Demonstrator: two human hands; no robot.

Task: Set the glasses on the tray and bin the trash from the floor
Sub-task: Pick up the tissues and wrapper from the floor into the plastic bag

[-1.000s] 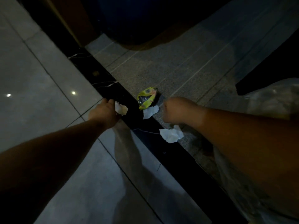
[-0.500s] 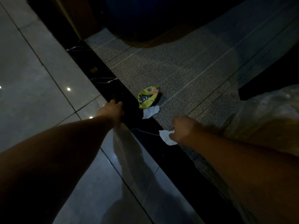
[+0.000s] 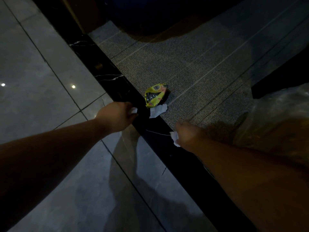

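A crumpled yellow snack wrapper [image 3: 155, 95] lies on the grey carpet by the black marble strip. A white paper scrap [image 3: 158, 111] rests just below it, half on the strip. My left hand [image 3: 117, 115] is closed around a small white paper piece [image 3: 134, 110] beside the strip. My right hand [image 3: 189, 134], somewhat blurred, grips another white paper scrap [image 3: 174, 138] over the strip. No glasses or tray are in view.
A clear plastic bag [image 3: 280, 121] hangs at the right under my right arm. A black marble strip [image 3: 107, 76] divides glossy grey tiles [image 3: 41, 77] from the carpet [image 3: 192, 64]. Dark furniture stands at the top and at the right edge [image 3: 284, 81].
My right hand dropped from beside the yellow wrapper onto the lower white scrap and closed on it. My left hand stayed by the strip with its paper piece.
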